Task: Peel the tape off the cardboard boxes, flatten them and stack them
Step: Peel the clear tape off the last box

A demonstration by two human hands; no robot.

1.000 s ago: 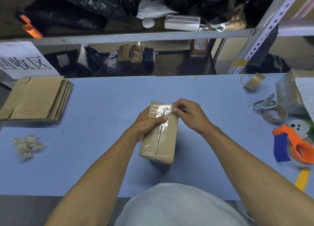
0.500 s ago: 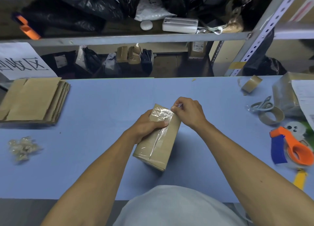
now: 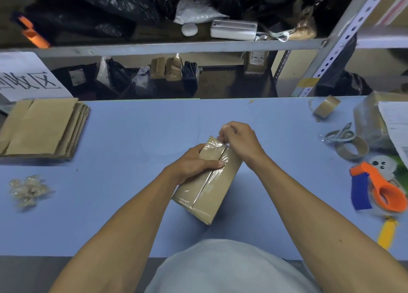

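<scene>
Cardboard box (image 3: pixel 206 183) sits tilted mid-worktop (image 3: pixel 132 134). Left hand (image 3: pixel 194 162) grips its left side, thumb across the top. Right hand (image 3: pixel 239 141) pinches clear tape (image 3: pixel 213 146) at the far end. Flattened stack (image 3: pixel 42 127) far left.

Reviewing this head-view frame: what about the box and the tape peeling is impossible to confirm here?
- Tape end: hidden under the right hand fingertips; how much has lifted is unclear.
- Cardboard box far end: covered by both hands.
- Left hand fingers: hidden behind the box.
- Box contents: flaps closed.
</scene>
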